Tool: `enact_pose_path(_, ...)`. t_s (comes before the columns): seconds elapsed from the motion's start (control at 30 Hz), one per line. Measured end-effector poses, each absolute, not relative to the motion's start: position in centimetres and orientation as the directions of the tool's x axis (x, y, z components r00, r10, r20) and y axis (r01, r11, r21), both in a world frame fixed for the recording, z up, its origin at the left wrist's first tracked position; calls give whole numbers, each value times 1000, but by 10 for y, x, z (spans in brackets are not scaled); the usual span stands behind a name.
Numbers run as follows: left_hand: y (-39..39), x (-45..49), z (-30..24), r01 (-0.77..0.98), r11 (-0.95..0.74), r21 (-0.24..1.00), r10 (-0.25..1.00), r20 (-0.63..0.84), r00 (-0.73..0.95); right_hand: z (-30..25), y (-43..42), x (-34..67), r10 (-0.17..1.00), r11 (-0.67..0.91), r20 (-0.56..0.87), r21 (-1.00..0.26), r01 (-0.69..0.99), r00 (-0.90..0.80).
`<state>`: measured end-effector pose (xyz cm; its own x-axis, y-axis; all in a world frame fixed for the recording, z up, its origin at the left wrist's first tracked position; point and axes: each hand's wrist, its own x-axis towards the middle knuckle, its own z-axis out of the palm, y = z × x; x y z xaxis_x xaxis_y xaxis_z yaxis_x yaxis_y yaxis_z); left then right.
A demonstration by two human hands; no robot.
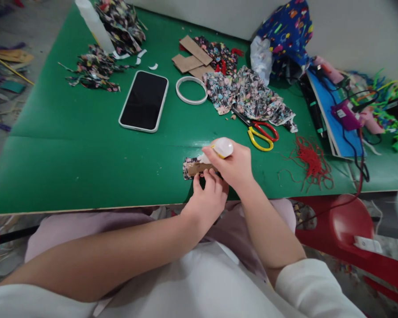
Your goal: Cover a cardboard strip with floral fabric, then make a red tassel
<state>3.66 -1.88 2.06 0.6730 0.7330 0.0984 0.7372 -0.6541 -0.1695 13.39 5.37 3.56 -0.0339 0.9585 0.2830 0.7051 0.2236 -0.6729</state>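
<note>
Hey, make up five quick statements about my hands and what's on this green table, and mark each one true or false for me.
1. The right hand grips a white bottle. True.
2. The left hand rests on the scissors. False: its fingertips are at the brown strip lying on patterned cloth.
3. The phone lies to the left of the white ring. True.
4. The phone's screen is lit up. False: it is dark.
5. The tangle of red threads is on the left side of the table. False: it lies on the right, beyond the scissors.
</note>
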Motion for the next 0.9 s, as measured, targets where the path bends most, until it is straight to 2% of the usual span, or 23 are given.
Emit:
enact_pose_path(0.2, -18, 37, 20, 743, -660, -115, 742, 58, 668, 37, 54, 119, 957, 257, 277, -679, 688, -84)
enact_pose_path(0.4, -19, 36, 17, 734, -653, -185, 732, 96, 675, 37, 53, 155, 958, 154, 280, -688, 709, 64)
enact_pose_path(0.6, -19, 37, 18, 745, -642, -179, 741, 103, 663, 37, 52, 181, 936, 90, 315, -647, 758, 157)
enact_pose_path(0.9, -17, 36, 18, 728, -666, -162, 728, 72, 682, 39, 49, 148, 959, 191, 282, -690, 698, 16)
